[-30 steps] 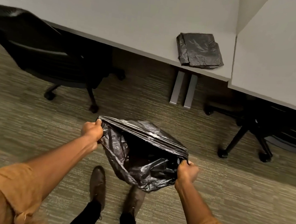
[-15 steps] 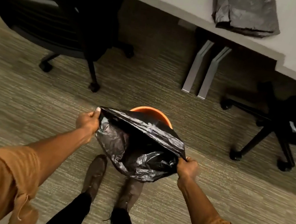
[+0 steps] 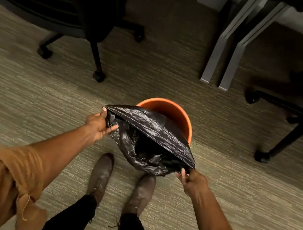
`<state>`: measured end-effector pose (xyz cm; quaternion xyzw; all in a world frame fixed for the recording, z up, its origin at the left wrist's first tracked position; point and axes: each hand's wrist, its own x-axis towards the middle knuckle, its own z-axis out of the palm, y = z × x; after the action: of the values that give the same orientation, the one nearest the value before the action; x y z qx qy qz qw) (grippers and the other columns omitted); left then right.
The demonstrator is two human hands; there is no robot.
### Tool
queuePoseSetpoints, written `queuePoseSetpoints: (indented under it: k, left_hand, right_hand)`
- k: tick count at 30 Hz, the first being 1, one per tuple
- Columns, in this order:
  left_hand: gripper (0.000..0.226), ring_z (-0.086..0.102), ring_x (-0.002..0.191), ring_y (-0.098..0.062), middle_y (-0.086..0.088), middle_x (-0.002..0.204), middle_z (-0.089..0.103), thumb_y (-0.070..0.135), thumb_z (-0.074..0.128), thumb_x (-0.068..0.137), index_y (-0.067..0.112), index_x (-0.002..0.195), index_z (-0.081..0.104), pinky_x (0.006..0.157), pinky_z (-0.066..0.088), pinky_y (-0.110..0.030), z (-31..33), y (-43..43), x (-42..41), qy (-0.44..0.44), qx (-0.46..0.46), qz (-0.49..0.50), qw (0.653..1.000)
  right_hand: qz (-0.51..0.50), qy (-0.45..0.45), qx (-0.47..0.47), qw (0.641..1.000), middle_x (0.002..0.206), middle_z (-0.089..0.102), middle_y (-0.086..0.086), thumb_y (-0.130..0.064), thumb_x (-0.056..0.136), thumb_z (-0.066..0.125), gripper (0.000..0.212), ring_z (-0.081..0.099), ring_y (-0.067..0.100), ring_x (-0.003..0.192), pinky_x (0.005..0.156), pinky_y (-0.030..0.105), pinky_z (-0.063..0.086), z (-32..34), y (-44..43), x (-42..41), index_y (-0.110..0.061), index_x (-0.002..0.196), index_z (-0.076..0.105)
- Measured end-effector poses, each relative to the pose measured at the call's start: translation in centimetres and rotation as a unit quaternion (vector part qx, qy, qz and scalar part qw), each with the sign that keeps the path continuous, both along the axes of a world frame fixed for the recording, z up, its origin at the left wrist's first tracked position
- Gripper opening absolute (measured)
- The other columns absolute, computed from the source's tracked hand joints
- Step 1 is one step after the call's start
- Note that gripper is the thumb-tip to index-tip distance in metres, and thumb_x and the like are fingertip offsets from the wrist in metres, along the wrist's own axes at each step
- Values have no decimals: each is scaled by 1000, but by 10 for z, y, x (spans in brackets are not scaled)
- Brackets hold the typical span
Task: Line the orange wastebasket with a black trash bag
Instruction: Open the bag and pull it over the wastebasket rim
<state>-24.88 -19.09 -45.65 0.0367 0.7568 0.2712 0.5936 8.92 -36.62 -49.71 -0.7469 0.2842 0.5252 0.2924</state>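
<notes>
The orange wastebasket (image 3: pixel 174 112) stands on the carpet ahead of my feet; only its far rim and inner wall show. A black trash bag (image 3: pixel 149 139) hangs stretched between my hands, above and in front of the basket, hiding its near side. My left hand (image 3: pixel 97 124) pinches the bag's mouth at its left corner, thumb on top. My right hand (image 3: pixel 191 180) grips the bag's right corner. The bag's mouth is pulled into a long slit and its body sags toward my shoes.
A black office chair (image 3: pixel 67 13) with castors stands at the upper left. Two grey desk legs (image 3: pixel 226 53) rise behind the basket. Another chair base (image 3: pixel 288 121) sits at the right. My shoes (image 3: pixel 121 180) are just short of the basket on olive carpet.
My view has tipped down and closer, so the desk top and the folded bags on it have left the frame. The orange basket has come into view behind the bag. Both hands still hold the bag.
</notes>
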Motion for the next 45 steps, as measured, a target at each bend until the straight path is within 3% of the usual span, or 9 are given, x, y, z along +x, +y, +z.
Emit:
queuePoseSetpoints:
  k: [6, 12, 16, 20, 23, 29, 36, 41, 45]
  left_hand:
    - [23, 76, 86, -27, -12, 107, 76, 29, 56, 111, 13, 98, 68, 48, 67, -40, -23, -10, -3, -16, 2, 18, 1000]
    - [33, 73, 74, -22, -8, 96, 76, 45, 65, 105, 13, 102, 72, 45, 64, -32, -37, -16, -11, 76, -19, -92, 993]
    - [41, 78, 79, -30, -16, 98, 82, 46, 73, 101, 6, 92, 76, 71, 67, -45, -56, -20, -20, 113, -22, -146, 983]
    - [29, 79, 93, -35, -16, 98, 79, 29, 73, 103, 3, 90, 74, 94, 66, -54, -77, -21, -22, 83, -14, -133, 988]
    - [23, 75, 88, -27, -13, 100, 75, 23, 68, 106, 5, 92, 70, 88, 66, -49, -84, -19, -12, 45, 4, -82, 996]
    - [19, 72, 80, -21, -6, 98, 78, 26, 76, 100, 10, 90, 76, 57, 53, -29, -98, -19, -12, 20, 14, -51, 998]
    - [18, 71, 82, -23, -14, 115, 82, 23, 80, 95, 5, 95, 79, 59, 55, -30, -115, -10, -7, -11, 33, -35, 999]
    - [39, 79, 103, -30, -18, 121, 82, 36, 82, 95, 0, 110, 78, 106, 60, -57, -115, 11, 13, -38, 55, -14, 998]
    - [43, 81, 106, -34, -15, 111, 83, 44, 78, 96, 2, 105, 78, 93, 66, -52, -116, 28, 23, -25, 66, -43, 997]
  right_hand:
    - [-121, 13, 16, 992, 138, 67, 26, 6, 107, 52, 34, 65, 51, 127, 33, 41, 57, -9, 6, -16, 7, 140, 60]
    - [-50, 0, 43, 998, 103, 71, 18, -15, 102, 72, 24, 69, 33, 88, 50, 42, 66, 3, -1, -22, 3, 116, 66]
    - [49, -43, 27, 998, 109, 71, 16, -35, 98, 73, 26, 70, 36, 103, 88, 51, 65, -5, -13, -21, -10, 104, 68]
    - [58, -35, 50, 996, 114, 73, 11, -37, 97, 68, 32, 70, 36, 106, 78, 45, 64, -15, -10, -24, -13, 118, 71]
    - [44, -46, 73, 995, 104, 72, 11, -31, 100, 64, 30, 68, 33, 88, 71, 42, 61, -22, -4, -28, -9, 119, 69]
    - [35, -18, 109, 993, 104, 68, 12, -34, 106, 51, 25, 67, 35, 91, 108, 57, 54, -35, 6, -33, -13, 106, 66]
    - [-3, -51, 164, 985, 110, 66, 12, -26, 109, 48, 23, 68, 35, 99, 103, 58, 56, -42, 18, -30, -9, 114, 62]
    - [2, -30, 164, 986, 107, 64, 18, -30, 107, 51, 23, 66, 30, 90, 77, 44, 65, -44, 42, -19, -8, 107, 60]
    - [12, -31, 157, 987, 97, 65, 13, -20, 107, 49, 19, 64, 27, 84, 73, 46, 62, -45, 66, -6, -9, 101, 64]
